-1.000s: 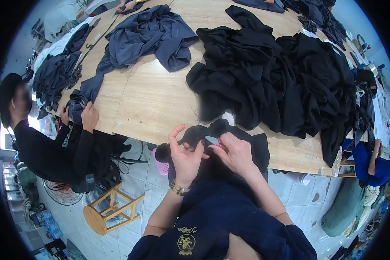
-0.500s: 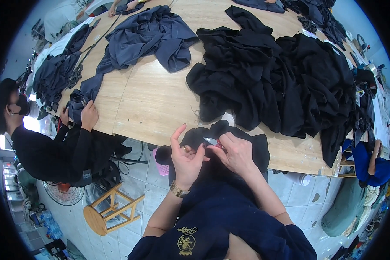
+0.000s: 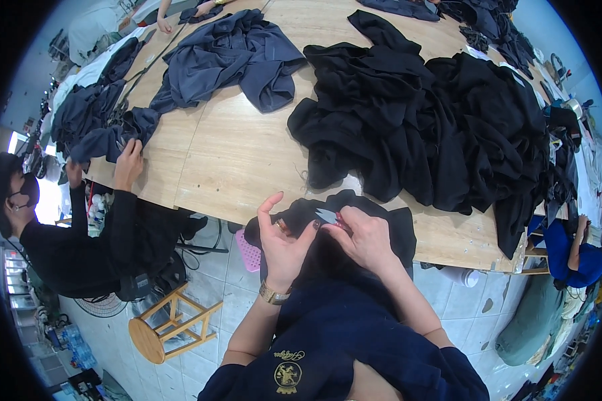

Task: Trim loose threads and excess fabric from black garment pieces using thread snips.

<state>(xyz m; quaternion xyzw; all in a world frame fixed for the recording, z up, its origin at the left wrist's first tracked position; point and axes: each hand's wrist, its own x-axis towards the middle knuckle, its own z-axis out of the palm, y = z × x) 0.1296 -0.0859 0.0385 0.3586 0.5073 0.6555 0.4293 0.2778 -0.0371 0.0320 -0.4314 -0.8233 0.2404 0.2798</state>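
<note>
A piece of black cloth [image 3: 400, 230] hangs over the table's near edge and down in front of my body. My left hand [image 3: 284, 247] is at its left part, index finger raised; the thumb and the curled fingers close on the cloth, though the exact grip is partly hidden. In my right hand [image 3: 366, 237] are small thread snips [image 3: 327, 215] with red handles. Their blades are spread and point left, right beside my left thumb tip.
Black garments [image 3: 408, 113] lie heaped on the wooden table [image 3: 227, 167], with dark blue-grey cloth [image 3: 227, 60] farther left. A co-worker [image 3: 80, 240] handles blue-grey cloth at the left. A wooden stool [image 3: 147, 341] and a fan [image 3: 100, 305] are on the floor; another person [image 3: 572, 250] is at the right.
My hands stay nearly in place; the snips' blades show wider apart, and the black cloth has shifted slightly. The left co-worker has leaned back and moved the blue-grey cloth left and farther onto the table.
</note>
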